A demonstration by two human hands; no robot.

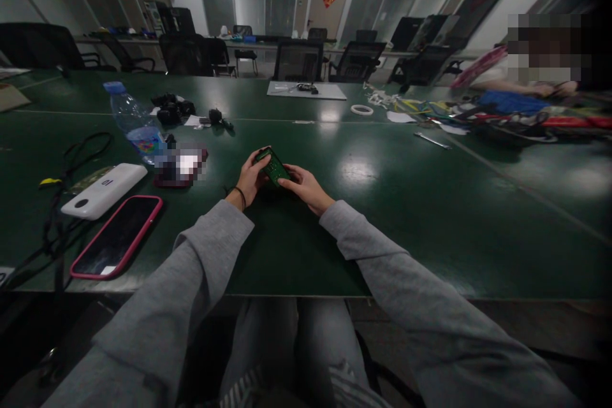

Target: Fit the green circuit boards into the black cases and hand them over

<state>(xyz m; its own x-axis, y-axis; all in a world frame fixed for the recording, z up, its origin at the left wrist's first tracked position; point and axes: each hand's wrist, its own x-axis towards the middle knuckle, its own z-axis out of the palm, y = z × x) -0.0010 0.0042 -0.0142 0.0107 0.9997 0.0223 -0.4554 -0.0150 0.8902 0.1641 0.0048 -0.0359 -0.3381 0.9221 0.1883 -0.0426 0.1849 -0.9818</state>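
Observation:
A small green circuit board [276, 169] with a dark edge is held tilted above the green table [306, 255]. My left hand [252, 177] grips its left end, thumb lying across the top face. At the lower right end, my right hand [306, 186] pinches the board with the thumb on top and the fingers behind. Small pale dots show on the board's face, too fine to make out. The undersides of the board and most fingertips are hidden.
Left of my hands lie a red-framed phone [117, 237], a white power bank [105, 191], black cords and a tilted-looking water bottle [138, 124]. Farther back are black parts [174, 108], a tape roll [362, 110] and a wrench [433, 141]. A person sits at far right behind cables.

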